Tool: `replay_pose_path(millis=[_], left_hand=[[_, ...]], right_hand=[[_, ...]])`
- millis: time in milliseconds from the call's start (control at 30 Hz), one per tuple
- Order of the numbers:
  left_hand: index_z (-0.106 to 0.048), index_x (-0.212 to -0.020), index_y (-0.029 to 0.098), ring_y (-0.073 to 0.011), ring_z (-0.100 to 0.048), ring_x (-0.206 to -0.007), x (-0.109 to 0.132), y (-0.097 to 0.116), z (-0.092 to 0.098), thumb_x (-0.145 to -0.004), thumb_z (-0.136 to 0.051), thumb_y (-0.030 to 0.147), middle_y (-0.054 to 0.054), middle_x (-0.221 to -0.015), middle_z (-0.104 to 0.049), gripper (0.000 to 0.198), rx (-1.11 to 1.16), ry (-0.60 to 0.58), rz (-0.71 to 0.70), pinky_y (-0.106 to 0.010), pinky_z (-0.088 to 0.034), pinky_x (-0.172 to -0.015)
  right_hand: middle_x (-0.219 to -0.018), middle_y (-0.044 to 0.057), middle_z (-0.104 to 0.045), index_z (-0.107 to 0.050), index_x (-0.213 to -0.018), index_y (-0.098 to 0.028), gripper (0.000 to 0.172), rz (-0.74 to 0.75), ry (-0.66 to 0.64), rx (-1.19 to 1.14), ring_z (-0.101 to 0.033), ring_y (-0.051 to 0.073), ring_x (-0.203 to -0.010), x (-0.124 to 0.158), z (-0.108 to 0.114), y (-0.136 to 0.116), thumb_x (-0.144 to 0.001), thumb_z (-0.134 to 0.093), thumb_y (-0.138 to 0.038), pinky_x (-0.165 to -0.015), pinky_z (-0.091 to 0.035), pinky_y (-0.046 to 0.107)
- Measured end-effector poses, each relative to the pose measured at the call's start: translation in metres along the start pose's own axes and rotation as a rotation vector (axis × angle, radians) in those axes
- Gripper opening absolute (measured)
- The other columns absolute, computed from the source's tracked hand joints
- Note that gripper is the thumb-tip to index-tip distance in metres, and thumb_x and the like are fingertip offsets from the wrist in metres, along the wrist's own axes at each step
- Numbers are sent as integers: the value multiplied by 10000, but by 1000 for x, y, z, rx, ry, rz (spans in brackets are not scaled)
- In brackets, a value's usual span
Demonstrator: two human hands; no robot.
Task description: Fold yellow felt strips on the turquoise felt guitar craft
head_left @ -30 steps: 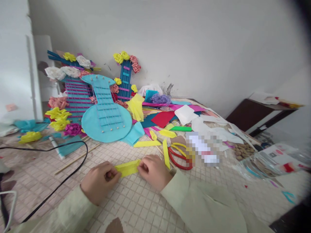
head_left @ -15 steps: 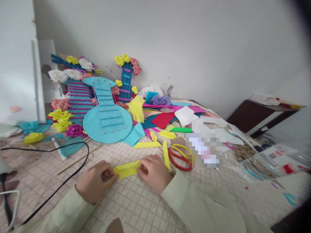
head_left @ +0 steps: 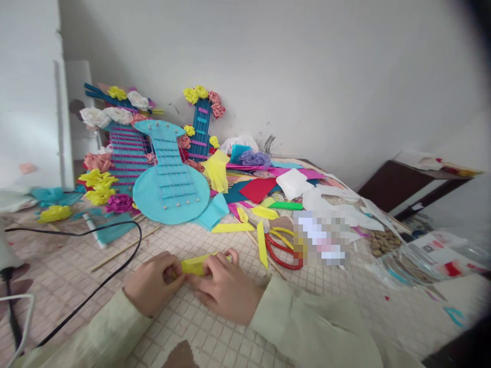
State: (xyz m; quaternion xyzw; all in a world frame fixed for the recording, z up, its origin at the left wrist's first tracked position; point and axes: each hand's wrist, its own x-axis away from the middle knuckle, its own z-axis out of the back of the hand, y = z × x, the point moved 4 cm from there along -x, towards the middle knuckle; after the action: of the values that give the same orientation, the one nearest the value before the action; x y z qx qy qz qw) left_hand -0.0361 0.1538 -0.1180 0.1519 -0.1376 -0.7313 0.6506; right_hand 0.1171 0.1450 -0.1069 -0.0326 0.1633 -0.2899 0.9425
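A folded strip of yellow paper spans my two hands, just above or on the tiled-pattern table cover. My left hand pinches its left end between thumb and fingers. Closed around the right part is my right hand, its fingers bent over the strip and hiding that end. Beyond my hands lie more yellow paper strips and a pair of scissors with red and yellow handles. A light blue guitar-shaped craft piece leans up behind them.
Decorated craft pieces with paper flowers stand against the wall at the back left. A black cable loops across the left side. Coloured paper sheets, purple yarn, pebbles and a clear plastic container lie to the right.
My right hand has slid left along the yellow paper strip, closer to my left hand, and now covers more of it. My left hand keeps its pinch.
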Motion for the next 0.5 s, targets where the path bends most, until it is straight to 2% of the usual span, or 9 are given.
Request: replay_pose_path(millis=[67,167,367,500], left_hand=[[-475,-575,188,-123,-443,-500,0,0,0,-648,-465,294,30,-524,-472,129,9,1,14,-233,-326,-482],[-484,-580,189,-132,-444,-495,-1,1,0,-654,-466,326,25,-517,-466,157,33,-19,15,-242,-329,-477],[-478,-584,185,-121,-434,-503,-3,-1,-1,-656,-469,337,30,-528,-453,168,43,-58,24,-230,-328,-479],[-492,-603,176,-116,-428,-517,-3,-2,-3,-668,-448,340,36,-539,-436,182,49,-80,16,-225,-318,-484]], right_hand=[[-890,36,-452,-510,-1038,-260,253,13,-13,12,-378,191,-838,-1,0,-1,-814,-465,-368,-743,-234,392],[-896,35,-458,-522,-1039,-274,261,4,-23,7,-363,202,-865,0,0,1,-817,-455,-392,-746,-226,405],[-780,15,-460,-618,-841,-244,151,-74,48,-71,-360,168,-820,4,2,9,-809,-476,-285,-733,-207,382],[-714,7,-458,-629,-730,-213,156,-130,96,-89,-367,156,-791,7,5,16,-789,-486,-226,-740,-206,381]])
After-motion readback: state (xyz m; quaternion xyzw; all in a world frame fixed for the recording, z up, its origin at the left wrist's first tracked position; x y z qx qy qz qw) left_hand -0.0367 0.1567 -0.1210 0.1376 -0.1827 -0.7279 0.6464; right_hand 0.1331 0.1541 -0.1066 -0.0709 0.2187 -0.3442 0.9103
